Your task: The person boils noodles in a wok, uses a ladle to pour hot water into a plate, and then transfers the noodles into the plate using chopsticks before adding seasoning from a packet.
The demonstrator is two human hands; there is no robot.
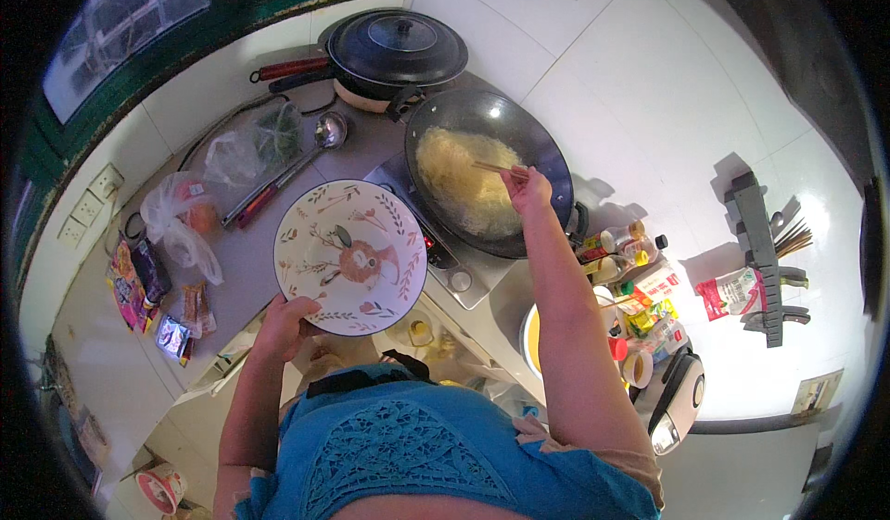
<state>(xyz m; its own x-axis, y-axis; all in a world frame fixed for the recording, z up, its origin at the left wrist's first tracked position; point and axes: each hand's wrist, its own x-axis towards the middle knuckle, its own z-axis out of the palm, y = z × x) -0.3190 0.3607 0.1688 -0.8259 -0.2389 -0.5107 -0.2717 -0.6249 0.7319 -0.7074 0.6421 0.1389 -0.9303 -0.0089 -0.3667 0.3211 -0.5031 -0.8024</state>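
My left hand (286, 325) grips the lower left rim of a patterned ceramic plate or shallow bowl (351, 256), its decorated inside facing the camera. My right hand (528, 190) holds wooden chopsticks (492, 167) over a large black wok (480, 110). Their tips reach the pale yellow noodles (455, 162), which lie in liquid in the wok. Under the wok is an induction cooker (460, 280) with a lit red display, partly covered by the plate. The food below my right hand is hidden.
A lidded black pan (396, 47) stands behind the wok. Left lie a steel ladle (330, 131), plastic bags (184, 221), snack packets and a lit phone (172, 338). Several condiment bottles (615, 266) and a rice cooker (678, 402) stand right. A knife rack (759, 263) hangs on the wall.
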